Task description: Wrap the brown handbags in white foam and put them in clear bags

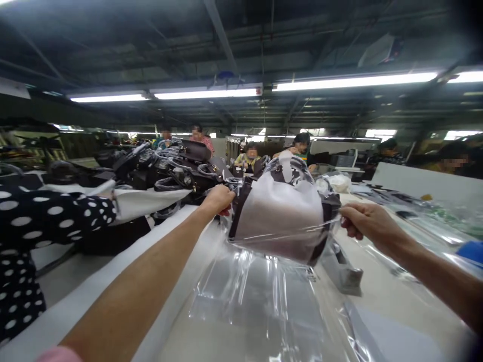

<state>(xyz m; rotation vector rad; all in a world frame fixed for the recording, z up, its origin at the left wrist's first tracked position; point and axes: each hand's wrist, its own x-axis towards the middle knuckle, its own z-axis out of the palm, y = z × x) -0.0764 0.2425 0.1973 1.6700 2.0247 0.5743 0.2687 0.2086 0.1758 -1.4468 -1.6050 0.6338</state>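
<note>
A dark handbag (320, 244) stands tilted before me inside a clear plastic bag (279, 241), with a white sheet (285, 201) over its front. Its wrapped handles (289, 163) rise at the top. My left hand (221, 198) is closed at the left side of the plastic bag, its fingertips partly hidden. On the right, my right hand (358, 220) pinches the plastic, which stretches out from the handbag's side. More flat clear plastic bags (256, 296) lie on the table just below the handbag.
Dark handbags with wrapped handles (173, 171) are piled at the left back. A co-worker's polka-dot sleeve (56, 213) reaches in from the left over white sheet material (151, 203). A grey holder (345, 274) stands right of the handbag; plastic (433, 231) covers the table (211, 337) farther right.
</note>
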